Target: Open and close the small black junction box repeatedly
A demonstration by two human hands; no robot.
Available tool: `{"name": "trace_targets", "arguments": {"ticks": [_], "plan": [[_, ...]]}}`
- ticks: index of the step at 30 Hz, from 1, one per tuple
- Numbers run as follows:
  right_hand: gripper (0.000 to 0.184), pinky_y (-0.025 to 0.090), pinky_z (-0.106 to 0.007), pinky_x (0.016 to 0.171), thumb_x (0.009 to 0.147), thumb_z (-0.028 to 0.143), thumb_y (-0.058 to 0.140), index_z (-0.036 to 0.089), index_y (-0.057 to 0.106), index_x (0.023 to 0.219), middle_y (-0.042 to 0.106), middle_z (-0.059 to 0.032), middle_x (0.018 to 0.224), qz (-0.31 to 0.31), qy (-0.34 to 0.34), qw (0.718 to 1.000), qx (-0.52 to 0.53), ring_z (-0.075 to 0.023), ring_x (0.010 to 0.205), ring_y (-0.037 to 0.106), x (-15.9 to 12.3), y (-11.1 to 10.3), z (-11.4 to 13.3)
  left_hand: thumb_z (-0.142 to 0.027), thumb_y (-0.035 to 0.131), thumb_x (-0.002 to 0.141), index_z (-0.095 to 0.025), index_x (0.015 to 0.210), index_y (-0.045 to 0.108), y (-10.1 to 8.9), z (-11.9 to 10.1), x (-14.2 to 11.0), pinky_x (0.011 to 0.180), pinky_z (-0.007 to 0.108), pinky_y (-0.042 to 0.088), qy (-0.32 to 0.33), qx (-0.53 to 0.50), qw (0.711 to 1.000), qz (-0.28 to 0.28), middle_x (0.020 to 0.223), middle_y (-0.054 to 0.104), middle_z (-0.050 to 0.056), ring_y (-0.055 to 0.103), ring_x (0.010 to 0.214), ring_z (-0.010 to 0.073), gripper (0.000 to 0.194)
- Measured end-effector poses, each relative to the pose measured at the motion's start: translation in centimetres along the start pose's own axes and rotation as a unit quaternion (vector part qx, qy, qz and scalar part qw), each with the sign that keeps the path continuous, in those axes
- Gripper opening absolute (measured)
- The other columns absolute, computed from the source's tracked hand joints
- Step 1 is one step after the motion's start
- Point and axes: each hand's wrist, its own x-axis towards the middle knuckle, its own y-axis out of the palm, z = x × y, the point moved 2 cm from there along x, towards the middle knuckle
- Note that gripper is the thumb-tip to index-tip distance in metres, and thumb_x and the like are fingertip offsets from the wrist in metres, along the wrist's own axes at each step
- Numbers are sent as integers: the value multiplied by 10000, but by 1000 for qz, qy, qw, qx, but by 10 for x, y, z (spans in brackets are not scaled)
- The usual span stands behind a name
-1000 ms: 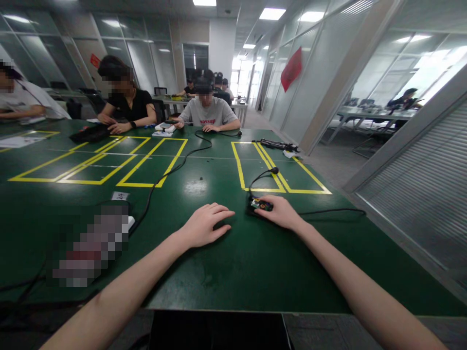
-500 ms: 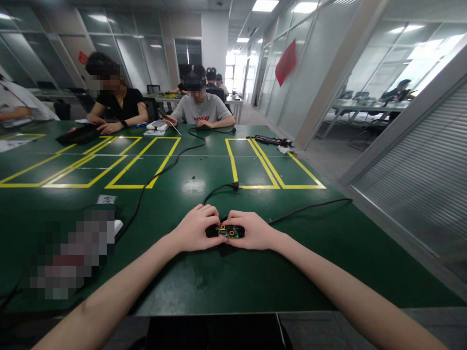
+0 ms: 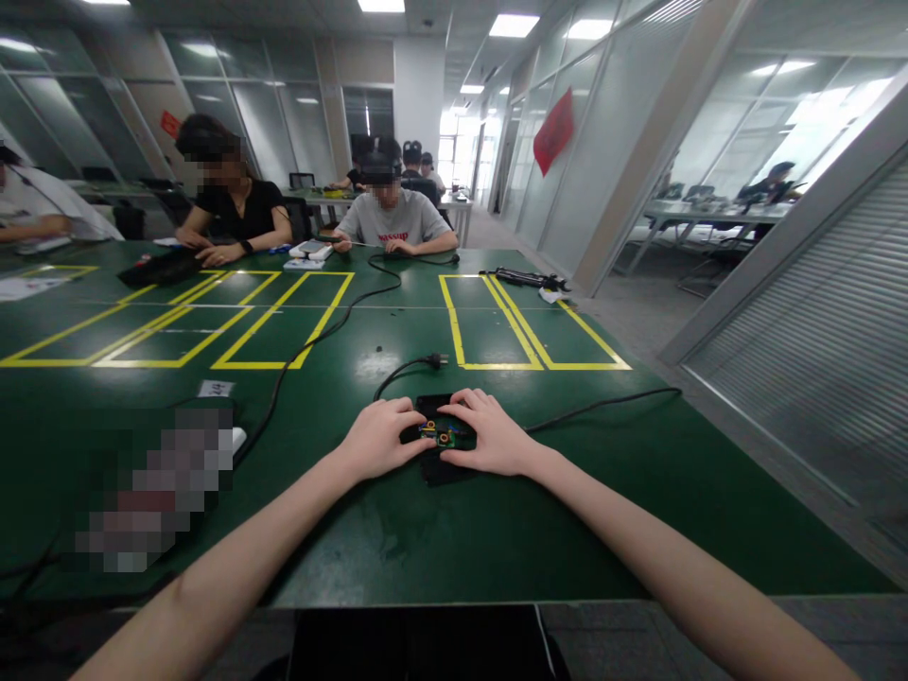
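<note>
A small green circuit board (image 3: 441, 436) with copper-coloured ring coils and yellow and blue wires lies in a black housing in front of me. My left hand (image 3: 381, 437) grips its left end between thumb and fingers. Around the right end, my right hand (image 3: 493, 435) has thumb and fingers spread apart, close to the board. Black flat pieces show beneath and beyond: one edge (image 3: 434, 401) behind the board, another black piece (image 3: 441, 471) on the near side. My fingers partly cover the housing.
A black power plug (image 3: 436, 360) on a cord lies just beyond my hands. A long cable (image 3: 333, 323) crosses the green table (image 3: 369, 558). Yellow tape (image 3: 284, 366) marks rectangles. A blurred-out object (image 3: 163, 482) lies left. Two people sit opposite; a folded black tripod-like item (image 3: 525, 277) lies far right.
My right hand has loosened and spread its fingers. The board shifted slightly away and left, showing more black casing around it. The plug moved left, and the person opposite lowered a held item.
</note>
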Motion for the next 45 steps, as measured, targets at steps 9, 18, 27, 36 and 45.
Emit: {"name": "trace_targets", "arguments": {"ticks": [9, 18, 27, 36, 45], "plan": [[429, 499, -451, 939, 802, 392, 836, 201, 692, 1158, 621, -93, 1123, -25, 19, 998, 46, -268, 1051, 577, 5, 1, 3, -421, 684, 948, -212, 1051, 785, 4, 14, -1, 836, 310, 555, -17, -131, 991, -15, 1090, 648, 63, 683, 905, 193, 254], [329, 544, -420, 900, 838, 401, 817, 216, 749, 1102, 641, -76, 1054, -42, 53, 996, 55, -253, 1029, 612, 4, 5, 7, -353, 665, 952, -210, 978, 807, 5, 22, -2, 897, 327, 556, 15, -177, 983, -37, 1095, 668, 69, 687, 988, 203, 203], [437, 552, -371, 878, 841, 410, 803, 221, 714, 1225, 647, -74, 1161, -38, 54, 993, 100, -225, 986, 675, 4, 3, 11, -255, 671, 940, -192, 997, 774, 0, 19, -1, 898, 324, 570, 31, -215, 974, -58, 1117, 730, 83, 717, 1002, 202, 133], [244, 475, -269, 642, 912, 319, 686, 198, 677, 1123, 671, -51, 1045, -49, 20, 996, 78, -124, 660, 583, 1, -19, -1, -277, 658, 961, -178, 978, 761, -7, 20, -2, 805, 298, 564, 22, -177, 979, -101, 956, 759, 72, 712, 904, 196, 145], [272, 458, -274, 618, 981, 345, 587, 190, 720, 801, 726, -50, 728, -24, -70, 993, 96, -164, 623, 634, -8, -28, 0, -335, 633, 940, -152, 857, 741, -19, 5, -7, 575, 222, 426, 15, -276, 961, -22, 740, 689, 23, 564, 614, 114, 228]]}}
